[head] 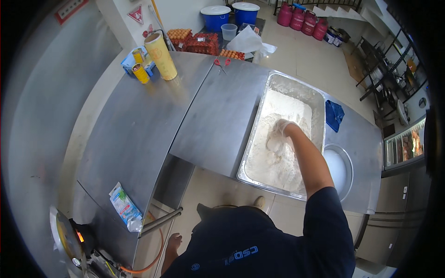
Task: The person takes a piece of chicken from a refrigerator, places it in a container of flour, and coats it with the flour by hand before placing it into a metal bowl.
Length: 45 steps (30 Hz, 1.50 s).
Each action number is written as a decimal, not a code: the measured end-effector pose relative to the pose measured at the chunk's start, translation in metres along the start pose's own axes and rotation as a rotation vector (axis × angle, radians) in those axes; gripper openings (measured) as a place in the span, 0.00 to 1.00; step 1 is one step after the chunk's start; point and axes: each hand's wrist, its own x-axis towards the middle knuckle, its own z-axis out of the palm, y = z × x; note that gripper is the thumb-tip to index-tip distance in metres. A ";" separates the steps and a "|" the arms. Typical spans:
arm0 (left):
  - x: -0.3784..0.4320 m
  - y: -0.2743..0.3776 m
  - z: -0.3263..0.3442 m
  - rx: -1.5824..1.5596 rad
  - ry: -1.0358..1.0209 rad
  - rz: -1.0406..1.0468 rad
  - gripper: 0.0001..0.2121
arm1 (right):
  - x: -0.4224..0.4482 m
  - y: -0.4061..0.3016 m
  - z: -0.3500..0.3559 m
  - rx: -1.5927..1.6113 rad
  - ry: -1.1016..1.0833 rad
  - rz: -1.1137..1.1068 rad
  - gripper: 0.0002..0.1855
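My right hand (285, 128), in a clear plastic glove, reaches down into white flour-like powder (290, 102) in a deep rectangular metal pan (248, 149). Powder coats its fingers and a pale lump beneath them; whether they grip that lump cannot be made out. Beside the pan, on the right, stands a round metal bowl (350, 173) with whitish contents. A folded dark blue plastic piece (334, 115) lies by the pan's upper right side. My bare left hand (174, 240) hangs low by my side, near the table's edge, with loosely bent fingers and nothing visible in it.
Red-handled scissors (222, 65), a roll of plastic wrap (161, 57) and yellow cans (140, 73) stand or lie at the far edge of the steel table (139, 121). A plastic packet (125, 206) lies nearer, left. Behind are egg trays (202, 44) and blue tubs (215, 21).
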 end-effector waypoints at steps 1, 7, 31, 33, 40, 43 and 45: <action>-0.005 0.020 0.002 -0.030 -0.004 -0.072 0.22 | -0.016 0.003 -0.008 0.049 -0.042 0.008 0.12; 0.004 0.070 0.007 0.102 -0.065 -0.060 0.22 | -0.095 0.004 0.000 0.177 0.248 0.087 0.11; 0.094 0.010 0.026 -0.110 -0.203 -0.046 0.22 | -0.163 -0.058 0.002 0.194 1.105 0.005 0.03; 0.094 0.024 0.026 -0.244 -0.135 -0.093 0.22 | -0.184 -0.059 -0.009 0.148 1.042 -0.028 0.03; 0.093 0.028 0.014 -0.212 -0.090 -0.039 0.22 | -0.193 -0.072 -0.002 0.161 0.992 -0.053 0.05; 0.090 0.043 0.011 -0.182 -0.015 0.025 0.23 | -0.198 -0.065 -0.017 0.093 0.888 -0.066 0.04; 0.091 0.054 0.004 -0.119 -0.034 0.018 0.23 | -0.205 -0.061 -0.024 0.074 0.825 -0.030 0.04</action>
